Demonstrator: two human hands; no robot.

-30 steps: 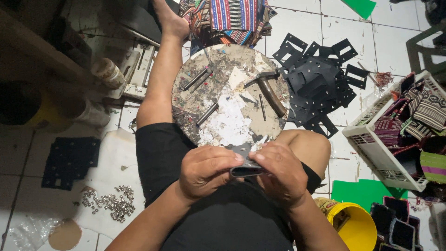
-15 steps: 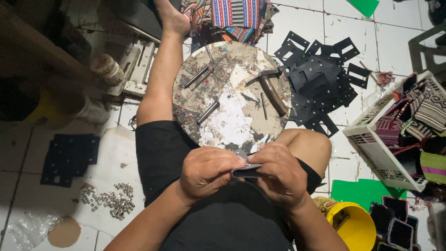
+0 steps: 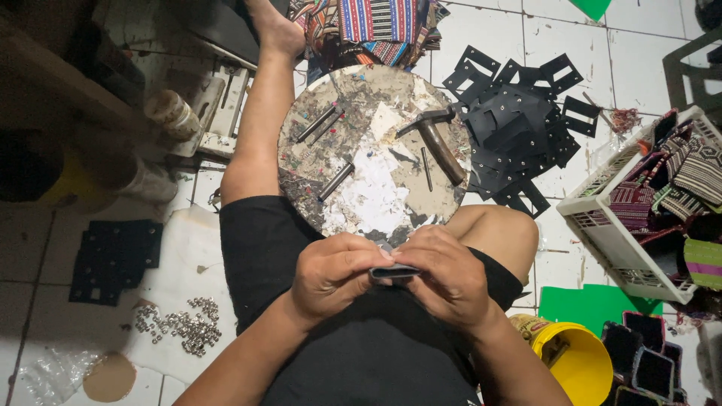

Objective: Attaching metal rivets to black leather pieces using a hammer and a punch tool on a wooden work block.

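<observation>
Closest to the camera, over the lap in black shorts, both hands meet on a small flat dark leather-like piece. The left hand pinches its left end between thumb and curled fingers, and the right hand grips the right end the same way, so the piece lies level between the two, mostly hidden by the fingers.

Just beyond the hands sits a round, scarred wooden work table resting between the knees. On it lie a wooden-handled hammer toward the right side and several slim metal punches toward the left.

On the tiled floor left of the leg is a scatter of small silver rivets beside a flat black punched sheet. To the right stand a yellow plastic bucket and a white plastic basket of striped woven cloth. Farther off, past the table, lies a heap of black cut-out pieces.
</observation>
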